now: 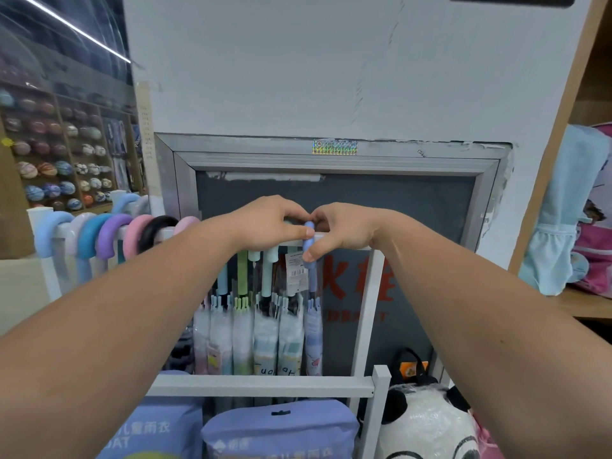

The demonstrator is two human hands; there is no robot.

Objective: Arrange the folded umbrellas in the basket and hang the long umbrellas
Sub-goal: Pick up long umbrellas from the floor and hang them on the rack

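The step in hand is hanging a long umbrella. Both hands meet at the white rail [344, 245] of the rack, around the blue handle [308, 241] hooked over it. The left hand [271, 223] has its grip closed on the top of the handle, thumb against it. The right hand [347, 226] pinches it from the other side, thumb pressing lower down. The long umbrella [313, 336] hangs straight down from the rail in its clear sleeve, just beside the other sleeved umbrellas [265, 336] at the right end of the row. The hook looks seated, so the next move probably calls for letting go gently and checking that it hangs level with its neighbours. No basket is visible.
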